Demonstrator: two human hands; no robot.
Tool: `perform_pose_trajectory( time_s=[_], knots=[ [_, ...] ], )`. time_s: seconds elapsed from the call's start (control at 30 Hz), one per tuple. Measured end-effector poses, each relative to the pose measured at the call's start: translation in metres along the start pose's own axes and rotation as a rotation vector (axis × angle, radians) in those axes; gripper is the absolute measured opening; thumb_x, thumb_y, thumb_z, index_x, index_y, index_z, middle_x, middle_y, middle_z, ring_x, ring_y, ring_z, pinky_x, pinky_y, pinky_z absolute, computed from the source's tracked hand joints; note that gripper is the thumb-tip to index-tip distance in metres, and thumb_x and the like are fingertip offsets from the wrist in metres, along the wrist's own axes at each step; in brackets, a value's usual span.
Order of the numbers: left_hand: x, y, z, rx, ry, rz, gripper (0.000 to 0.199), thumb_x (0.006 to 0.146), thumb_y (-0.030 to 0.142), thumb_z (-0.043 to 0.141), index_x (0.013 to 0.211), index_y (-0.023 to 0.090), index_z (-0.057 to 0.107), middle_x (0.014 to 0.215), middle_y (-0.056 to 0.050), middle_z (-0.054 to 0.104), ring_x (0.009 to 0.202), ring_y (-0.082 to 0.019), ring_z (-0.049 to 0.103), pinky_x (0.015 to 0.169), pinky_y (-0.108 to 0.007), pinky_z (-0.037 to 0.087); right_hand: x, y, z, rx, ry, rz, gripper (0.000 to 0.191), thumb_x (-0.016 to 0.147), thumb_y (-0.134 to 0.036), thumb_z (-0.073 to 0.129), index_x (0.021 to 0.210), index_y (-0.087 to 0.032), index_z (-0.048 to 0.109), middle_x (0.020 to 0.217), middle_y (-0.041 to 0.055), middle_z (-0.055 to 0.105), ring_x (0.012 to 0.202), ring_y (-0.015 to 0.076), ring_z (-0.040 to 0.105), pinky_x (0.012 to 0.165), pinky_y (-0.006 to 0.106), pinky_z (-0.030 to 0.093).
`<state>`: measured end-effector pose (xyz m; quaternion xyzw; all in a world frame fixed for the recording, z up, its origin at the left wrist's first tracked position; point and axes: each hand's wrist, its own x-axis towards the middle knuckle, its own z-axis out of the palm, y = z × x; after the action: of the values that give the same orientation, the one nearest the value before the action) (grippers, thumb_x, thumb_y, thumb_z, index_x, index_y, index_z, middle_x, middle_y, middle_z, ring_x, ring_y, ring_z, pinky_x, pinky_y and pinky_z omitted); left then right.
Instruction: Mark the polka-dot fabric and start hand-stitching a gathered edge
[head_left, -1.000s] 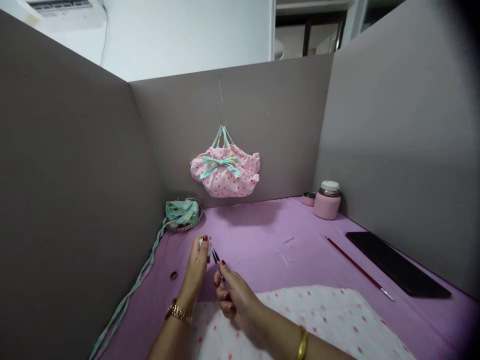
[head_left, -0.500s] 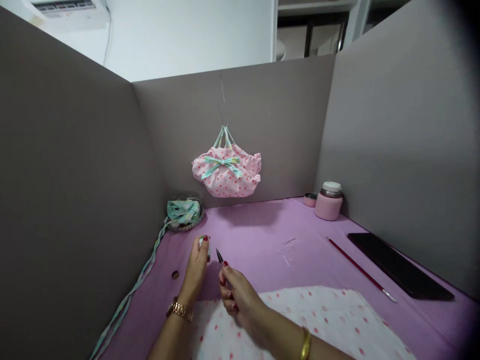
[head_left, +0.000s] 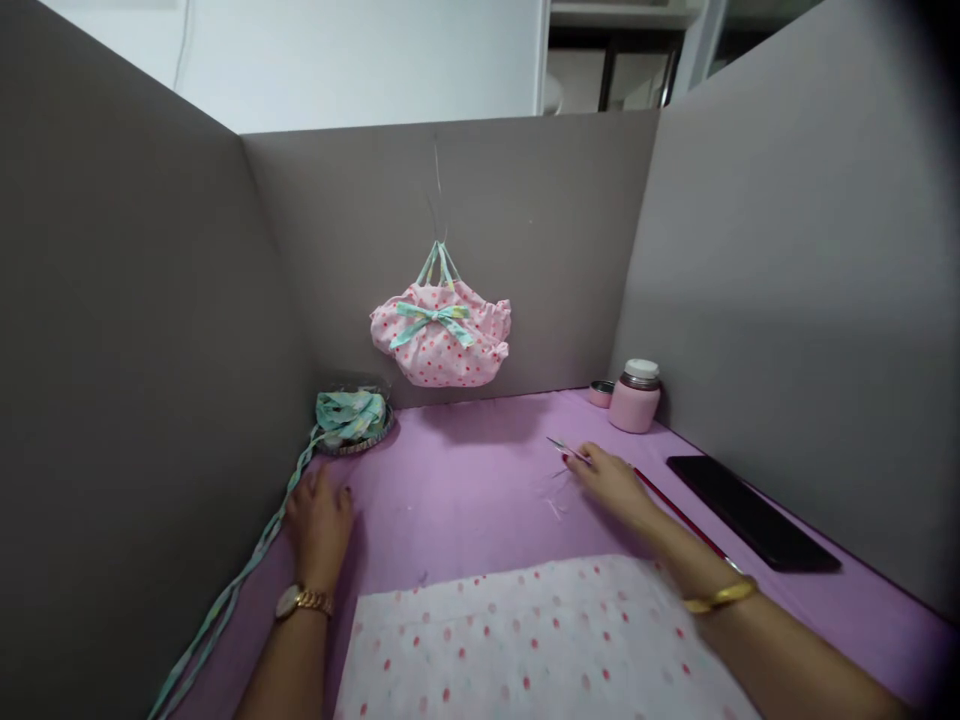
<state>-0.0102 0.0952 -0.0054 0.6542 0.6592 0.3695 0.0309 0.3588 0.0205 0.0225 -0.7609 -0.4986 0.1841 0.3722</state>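
Note:
My left hand [head_left: 319, 525] is down on the purple cloth beside a braided mint ribbon [head_left: 255, 560], its thumb apart from the fingers; the fingertips are partly hidden and I see nothing held. To the right, my right hand [head_left: 600, 475] pinches a slim pointed tool [head_left: 556, 443], its tip toward the back left; its exact kind is unclear. Loose white threads [head_left: 555, 505] lie just below that hand. In front of me is a white cloth with red dots [head_left: 517, 640], touched by neither hand.
A pink dotted pouch with a mint bow [head_left: 450, 350] hangs at the back panel. Folded mint fabric [head_left: 351, 415] sits in a round tray at left. A pink jar [head_left: 634, 405], small pink lid [head_left: 601, 393], dark red pencil-like stick [head_left: 682, 515] and black phone-like slab [head_left: 750, 510] lie at right.
My hands have moved apart: the left toward the ribbon, the right with the pointed tool toward the threads. The small white-green item in my left hand is no longer visible.

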Motion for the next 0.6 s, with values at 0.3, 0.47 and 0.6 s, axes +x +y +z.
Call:
perform_pose_trajectory(
  time_s=[0.3,0.47,0.6],
  knots=[
    [-0.062,0.091,0.047,-0.169,-0.475,0.406,0.027,0.072,0.036,0.057,0.093,0.02,0.064,0.096,-0.011,0.063,0.093,-0.028,0.052,0.082,-0.039,0.036,-0.004,0.05,-0.026,-0.372,0.099,-0.082,0.018,0.078,-0.02,0.053,0.091,-0.01,0.06,0.104,0.0215,0.054,0.105,0.0342,0.046,0.082,0.042,0.034],
    [-0.063,0.093,0.054,-0.23,-0.518,0.385,0.016,0.077,0.028,0.049,0.066,0.02,0.058,0.077,-0.009,0.061,0.079,-0.025,0.051,0.073,-0.036,0.035,-0.014,-0.001,0.016,-0.102,-0.128,-0.369,0.017,0.081,-0.016,0.051,0.091,-0.016,0.064,0.098,0.0093,0.059,0.094,0.0201,0.053,0.085,0.029,0.037],
    [-0.061,0.093,0.049,-0.354,-0.562,0.323,0.02,0.084,0.034,0.039,0.072,0.022,0.05,0.067,-0.002,0.057,0.063,-0.019,0.051,0.06,-0.028,0.037,-0.025,-0.033,0.064,0.145,-0.34,-0.484,0.028,0.081,-0.009,0.045,0.098,-0.02,0.064,0.098,0.0037,0.062,0.075,0.0123,0.057,0.072,0.023,0.042]
  ],
)
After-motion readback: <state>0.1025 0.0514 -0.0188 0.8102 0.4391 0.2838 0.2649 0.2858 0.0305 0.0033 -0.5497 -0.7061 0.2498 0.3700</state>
